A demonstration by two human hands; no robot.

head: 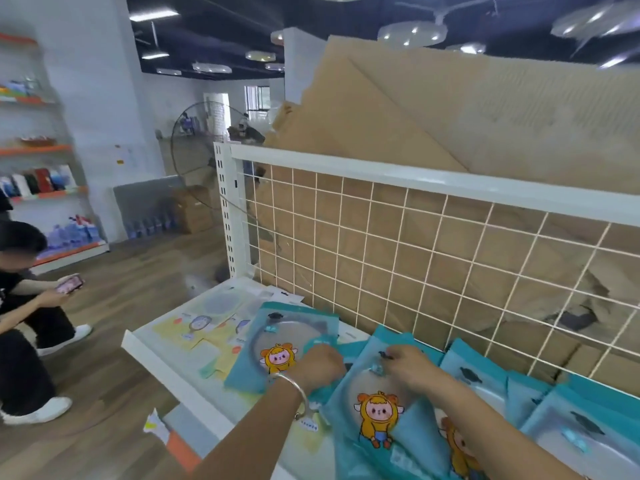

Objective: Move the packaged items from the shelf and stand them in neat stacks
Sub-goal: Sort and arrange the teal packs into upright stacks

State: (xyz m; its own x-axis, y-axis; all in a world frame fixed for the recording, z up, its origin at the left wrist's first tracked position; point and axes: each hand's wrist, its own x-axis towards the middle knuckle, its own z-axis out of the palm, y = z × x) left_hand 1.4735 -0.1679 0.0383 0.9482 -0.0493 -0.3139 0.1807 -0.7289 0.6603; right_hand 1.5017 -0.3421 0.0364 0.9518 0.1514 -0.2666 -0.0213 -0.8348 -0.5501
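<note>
Head view: left hand and right hand, both tight on teal packages atop white shelf, wood floor alongside.

At least six teal packs stand on the one white shelf, but they overlap too much for an exact count. Three of them show a cartoon figure. About three pale printed packs lie flat at its left end. Beyond: one wire grid panel, one standing fan, one seated person with one phone
</note>
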